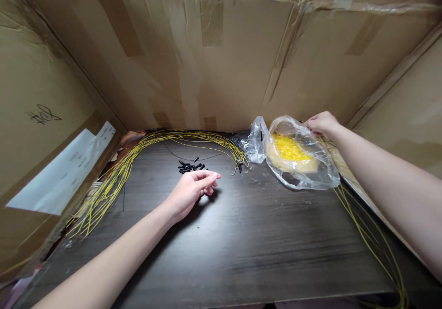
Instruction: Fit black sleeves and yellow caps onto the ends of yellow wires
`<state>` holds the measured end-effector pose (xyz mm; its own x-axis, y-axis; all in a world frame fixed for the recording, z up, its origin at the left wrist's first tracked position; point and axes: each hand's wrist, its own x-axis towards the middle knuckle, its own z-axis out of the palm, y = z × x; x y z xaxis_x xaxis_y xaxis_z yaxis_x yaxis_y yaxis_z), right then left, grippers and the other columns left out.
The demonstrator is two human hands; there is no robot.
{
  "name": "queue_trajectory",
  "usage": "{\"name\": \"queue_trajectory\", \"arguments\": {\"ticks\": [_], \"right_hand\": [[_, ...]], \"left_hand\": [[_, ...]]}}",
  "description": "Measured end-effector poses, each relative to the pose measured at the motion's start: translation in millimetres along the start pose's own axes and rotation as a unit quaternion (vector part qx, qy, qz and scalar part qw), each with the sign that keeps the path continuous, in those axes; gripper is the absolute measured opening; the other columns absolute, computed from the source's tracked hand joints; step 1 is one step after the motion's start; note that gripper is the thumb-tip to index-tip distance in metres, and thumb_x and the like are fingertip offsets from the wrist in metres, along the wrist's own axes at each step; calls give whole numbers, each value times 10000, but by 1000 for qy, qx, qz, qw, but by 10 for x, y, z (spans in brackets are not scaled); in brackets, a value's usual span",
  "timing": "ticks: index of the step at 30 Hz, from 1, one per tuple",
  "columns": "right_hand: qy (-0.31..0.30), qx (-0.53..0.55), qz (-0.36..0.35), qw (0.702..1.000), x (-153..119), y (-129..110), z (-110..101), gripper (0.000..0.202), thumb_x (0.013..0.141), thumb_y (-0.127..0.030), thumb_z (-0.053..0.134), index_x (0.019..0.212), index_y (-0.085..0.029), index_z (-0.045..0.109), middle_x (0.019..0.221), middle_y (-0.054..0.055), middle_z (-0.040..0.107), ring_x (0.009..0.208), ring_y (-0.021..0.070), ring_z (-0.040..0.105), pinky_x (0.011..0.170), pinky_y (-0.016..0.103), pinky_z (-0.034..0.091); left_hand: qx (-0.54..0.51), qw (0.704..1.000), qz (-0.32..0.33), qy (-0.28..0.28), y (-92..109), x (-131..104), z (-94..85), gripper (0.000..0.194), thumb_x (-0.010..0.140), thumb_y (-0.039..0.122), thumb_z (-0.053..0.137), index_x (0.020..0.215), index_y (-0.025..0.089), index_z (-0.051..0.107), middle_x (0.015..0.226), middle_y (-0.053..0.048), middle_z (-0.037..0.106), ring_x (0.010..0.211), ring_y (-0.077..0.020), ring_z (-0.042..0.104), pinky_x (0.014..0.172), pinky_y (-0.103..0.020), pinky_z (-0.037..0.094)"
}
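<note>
My left hand [195,187] hovers over the dark tabletop, thumb and fingers drawn together; anything inside them is hidden. Just beyond it lies a small pile of short black tubular pieces [188,166]. My right hand [322,124] reaches behind the clear plastic bag [329,177], its fingers pinched at the far right side near a bundle of yellow wires [359,226]. What those fingertips grip is too small to make out. Inside the bag are many small yellow pieces [290,148].
A long bundle of yellow wires [138,150] curves along the back and left of the dark table [258,240]. A second clear bag [257,141] stands at the back with dark contents beside it. Cardboard walls [235,69] enclose the back and both sides.
</note>
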<state>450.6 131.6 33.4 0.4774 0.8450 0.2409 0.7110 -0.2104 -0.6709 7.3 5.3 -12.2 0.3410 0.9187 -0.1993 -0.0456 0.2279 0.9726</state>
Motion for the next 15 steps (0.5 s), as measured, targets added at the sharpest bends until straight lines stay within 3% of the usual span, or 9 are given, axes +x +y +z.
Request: {"name": "queue_trajectory", "arguments": {"ticks": [5, 10, 15], "right_hand": [[-6, -61, 83, 995, 61, 42, 134, 219, 741, -201, 694, 736, 13, 740, 586, 81, 605, 517, 51, 460, 556, 284, 328], [1, -77, 93, 993, 55, 50, 201, 275, 712, -256, 740, 833, -9, 757, 727, 119, 651, 538, 58, 443, 586, 288, 334], [-14, -94, 76, 993, 20, 159, 284, 251, 693, -255, 756, 760, -13, 749, 686, 138, 638, 523, 81, 430, 569, 301, 310]], "left_hand": [[4, 1000, -9, -5, 10, -6, 4, 275, 781, 371, 753, 914, 130, 740, 789, -46, 630, 651, -104, 515, 608, -239, 413], [3, 1000, -12, -6, 13, -9, 1, 274, 788, 374, 749, 912, 130, 739, 777, -39, 628, 643, -97, 513, 604, -234, 407], [6, 1000, -13, -10, 10, -14, 1, 271, 793, 366, 748, 917, 125, 735, 773, -38, 628, 640, -92, 508, 604, -229, 408]]}}
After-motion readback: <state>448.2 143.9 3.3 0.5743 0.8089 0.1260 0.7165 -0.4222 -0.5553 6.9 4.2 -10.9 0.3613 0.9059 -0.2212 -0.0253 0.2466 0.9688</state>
